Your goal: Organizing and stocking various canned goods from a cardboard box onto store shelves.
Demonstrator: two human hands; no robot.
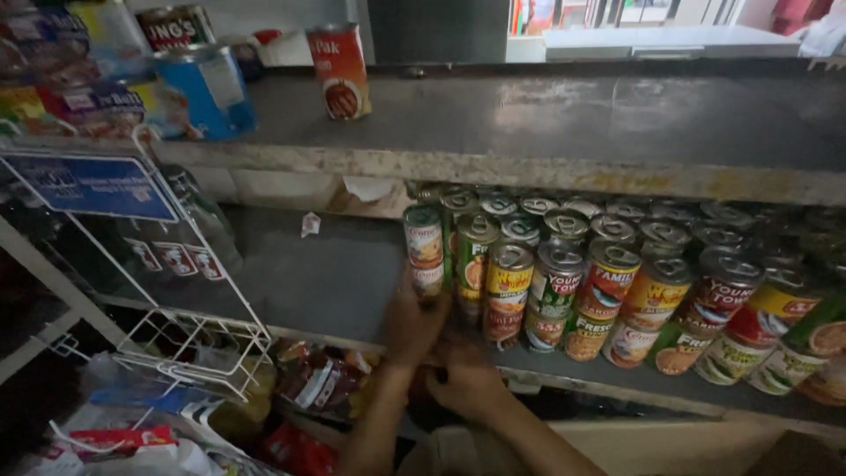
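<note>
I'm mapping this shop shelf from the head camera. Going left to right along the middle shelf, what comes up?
White wire rack → bare grey shelf → left hand on the leftmost can → right hand → stacked rows of cans running to the right edge.

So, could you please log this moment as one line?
left hand: on end can | right hand: at shelf edge | cans stacked in rows

Glossy metal cans (pixel 508 291); shelf (pixel 326 282) seemingly matt, worn.
</note>
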